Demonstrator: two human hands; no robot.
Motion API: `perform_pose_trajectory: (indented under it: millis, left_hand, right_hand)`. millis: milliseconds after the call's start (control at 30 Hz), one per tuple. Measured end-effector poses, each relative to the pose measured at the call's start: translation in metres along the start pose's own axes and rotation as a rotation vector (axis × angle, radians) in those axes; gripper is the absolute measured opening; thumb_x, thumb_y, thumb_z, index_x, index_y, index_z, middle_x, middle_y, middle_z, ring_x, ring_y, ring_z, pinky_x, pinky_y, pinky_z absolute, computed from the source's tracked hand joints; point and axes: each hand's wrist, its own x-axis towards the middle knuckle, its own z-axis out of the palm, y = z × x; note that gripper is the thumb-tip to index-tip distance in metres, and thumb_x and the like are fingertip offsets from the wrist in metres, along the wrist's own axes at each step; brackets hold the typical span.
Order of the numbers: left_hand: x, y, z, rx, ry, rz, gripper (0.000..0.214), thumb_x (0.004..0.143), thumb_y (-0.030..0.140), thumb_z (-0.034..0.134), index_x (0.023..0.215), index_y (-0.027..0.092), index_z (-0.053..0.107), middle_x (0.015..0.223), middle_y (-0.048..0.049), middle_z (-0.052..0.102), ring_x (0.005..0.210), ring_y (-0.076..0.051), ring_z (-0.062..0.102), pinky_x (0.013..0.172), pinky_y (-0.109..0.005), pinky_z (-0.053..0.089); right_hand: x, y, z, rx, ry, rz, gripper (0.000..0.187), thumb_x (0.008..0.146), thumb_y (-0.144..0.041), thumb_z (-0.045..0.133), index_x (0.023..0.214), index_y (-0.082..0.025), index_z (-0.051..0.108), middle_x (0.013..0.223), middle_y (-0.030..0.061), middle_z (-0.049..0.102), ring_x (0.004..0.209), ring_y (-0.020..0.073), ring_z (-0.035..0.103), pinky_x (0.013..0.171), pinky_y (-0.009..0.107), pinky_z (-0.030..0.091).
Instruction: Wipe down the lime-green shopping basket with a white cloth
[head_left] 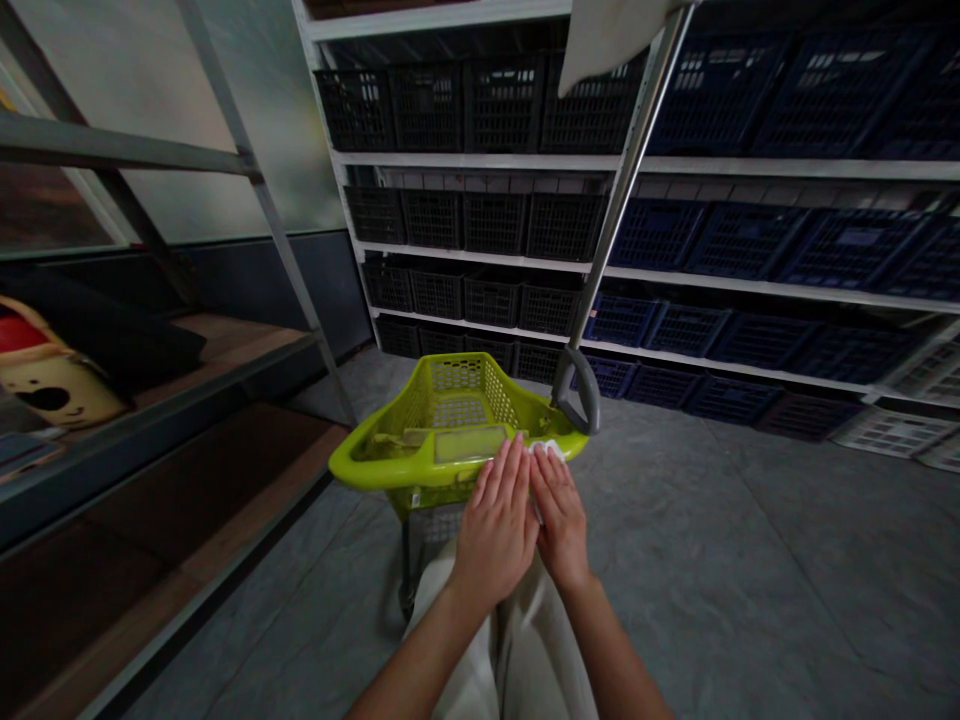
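Observation:
A lime-green child-size shopping cart point(382, 465) stands in front of my knees, its basket wall full of holes. My right hand point(561, 520) presses a crumpled white wipe point(551, 447) against the right part of the cart's handle rim; the wipe peeks out past the fingertips. Alongside it, my left hand point(499, 535) lies with straight fingers on the rim, beside the clear panel point(471, 444) in the handle. Nothing shows in the left hand, though its palm is hidden.
A metal pole point(626, 190) rises from a grey loop point(589, 395) at the cart's right corner, with pale fabric point(607, 40) on top. Shelves with black crates point(491, 220) and blue crates point(739, 235) stand behind. At left, a rack point(217, 350) holds a yellow face-printed bag point(64, 385).

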Motion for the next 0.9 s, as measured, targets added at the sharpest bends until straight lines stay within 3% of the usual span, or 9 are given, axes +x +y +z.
perform_pose_trajectory:
  millis: [100, 233, 333, 467, 567, 633, 767, 833, 900]
  left_hand:
    - [0.000, 0.000, 0.000, -0.005, -0.021, -0.016, 0.067, 0.095, 0.029, 0.040, 0.155, 0.008, 0.021, 0.165, -0.0094, 0.017, 0.153, -0.023, 0.013, 0.124, -0.038, 0.017]
    - [0.000, 0.001, 0.000, -0.011, -0.030, -0.023, 0.067, 0.094, 0.026, 0.041, 0.155, 0.008, 0.021, 0.165, -0.0092, 0.018, 0.153, -0.022, 0.013, 0.123, -0.039, 0.020]
    - [0.001, 0.002, 0.000, -0.013, -0.023, -0.031, 0.067, 0.094, 0.025, 0.041, 0.155, 0.007, 0.021, 0.165, -0.0104, 0.019, 0.153, -0.023, 0.013, 0.123, -0.040, 0.022]
    - [0.001, 0.002, -0.001, 0.006, -0.013, -0.013, 0.067, 0.093, 0.024, 0.041, 0.155, 0.006, 0.022, 0.165, -0.0116, 0.018, 0.153, -0.024, 0.014, 0.123, -0.040, 0.022]
    - [0.001, 0.001, -0.001, 0.008, -0.016, -0.008, 0.067, 0.094, 0.027, 0.041, 0.155, 0.006, 0.021, 0.165, -0.0115, 0.018, 0.153, -0.024, 0.014, 0.123, -0.040, 0.021]
    - [0.001, 0.001, -0.001, 0.000, -0.026, -0.016, 0.067, 0.095, 0.028, 0.040, 0.155, 0.007, 0.021, 0.165, -0.0105, 0.017, 0.153, -0.023, 0.013, 0.123, -0.039, 0.020]
    - [-0.001, 0.001, 0.000, -0.008, -0.028, -0.024, 0.066, 0.095, 0.025, 0.040, 0.155, 0.007, 0.021, 0.165, -0.0096, 0.019, 0.153, -0.022, 0.013, 0.123, -0.039, 0.021]
    - [-0.001, 0.002, 0.001, -0.014, -0.026, -0.031, 0.066, 0.095, 0.025, 0.040, 0.155, 0.007, 0.020, 0.165, -0.0101, 0.019, 0.153, -0.022, 0.013, 0.123, -0.040, 0.022]
    - [0.000, 0.002, 0.001, -0.016, -0.027, -0.033, 0.067, 0.094, 0.025, 0.040, 0.155, 0.007, 0.020, 0.165, -0.0106, 0.019, 0.153, -0.023, 0.013, 0.123, -0.040, 0.021]
  right_hand:
    - [-0.004, 0.013, -0.009, -0.011, -0.008, 0.049, 0.085, 0.075, -0.001, 0.036, 0.156, -0.023, 0.026, 0.159, 0.0051, 0.034, 0.149, 0.0250, 0.028, 0.119, 0.055, 0.032]
    - [-0.009, 0.027, -0.013, -0.044, 0.153, 0.227, 0.098, 0.061, 0.003, 0.032, 0.155, -0.026, 0.028, 0.158, 0.0020, 0.037, 0.148, 0.0221, 0.032, 0.119, 0.057, 0.030]
    - [-0.007, 0.018, -0.006, -0.041, 0.162, 0.220, 0.095, 0.065, 0.004, 0.031, 0.156, -0.025, 0.027, 0.159, 0.0025, 0.036, 0.148, 0.0227, 0.031, 0.119, 0.056, 0.031]
    - [-0.002, 0.000, 0.001, -0.018, 0.030, 0.048, 0.078, 0.081, -0.003, 0.040, 0.156, -0.022, 0.027, 0.159, 0.0054, 0.035, 0.149, 0.0248, 0.029, 0.118, 0.052, 0.035]
    - [-0.003, 0.002, -0.004, -0.009, -0.022, 0.008, 0.075, 0.083, -0.005, 0.040, 0.156, -0.022, 0.027, 0.158, 0.0064, 0.037, 0.148, 0.0247, 0.031, 0.118, 0.052, 0.036]
    - [-0.007, 0.012, -0.009, -0.009, -0.002, 0.028, 0.080, 0.078, -0.002, 0.037, 0.155, -0.022, 0.029, 0.158, 0.0059, 0.036, 0.148, 0.0252, 0.031, 0.118, 0.054, 0.034]
    - [-0.008, 0.023, -0.011, -0.013, 0.166, 0.196, 0.093, 0.065, 0.002, 0.032, 0.154, -0.027, 0.031, 0.157, 0.0023, 0.039, 0.146, 0.0231, 0.035, 0.118, 0.057, 0.032]
    - [-0.005, 0.018, -0.007, -0.003, 0.221, 0.268, 0.094, 0.065, 0.003, 0.031, 0.154, -0.027, 0.032, 0.156, 0.0020, 0.041, 0.146, 0.0229, 0.036, 0.118, 0.057, 0.033]
    - [0.000, 0.008, -0.003, 0.012, 0.192, 0.232, 0.090, 0.069, 0.003, 0.032, 0.154, -0.026, 0.031, 0.157, 0.0026, 0.039, 0.147, 0.0241, 0.034, 0.118, 0.057, 0.034]
